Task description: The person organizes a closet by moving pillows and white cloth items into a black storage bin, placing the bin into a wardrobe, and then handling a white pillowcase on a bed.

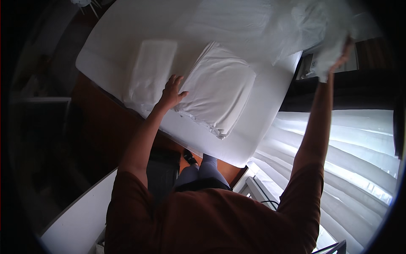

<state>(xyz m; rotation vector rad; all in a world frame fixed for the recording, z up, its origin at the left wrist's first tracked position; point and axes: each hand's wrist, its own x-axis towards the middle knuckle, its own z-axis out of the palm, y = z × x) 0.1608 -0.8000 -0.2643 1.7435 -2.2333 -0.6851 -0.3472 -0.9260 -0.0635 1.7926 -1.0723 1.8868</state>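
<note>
My left hand (173, 93) is over the bed with its fingers apart, beside the lower left edge of a folded white cloth (222, 85). Left of that hand lies a narrower folded white cloth (153, 71). My right arm is stretched out to the upper right, and my right hand (344, 57) is blurred. It grips a white fabric (331, 41), also blurred, that hangs from it and spreads over the far right part of the bed. Both folded cloths rest on the white-covered mattress (266, 92).
Sheer white curtains (355, 152) hang at the right. A dark box-like object (163, 171) stands by my legs on the reddish-brown floor (104, 111). A white panel (82, 212) is at the lower left. Something pale with thin legs (92, 8) is at the top left.
</note>
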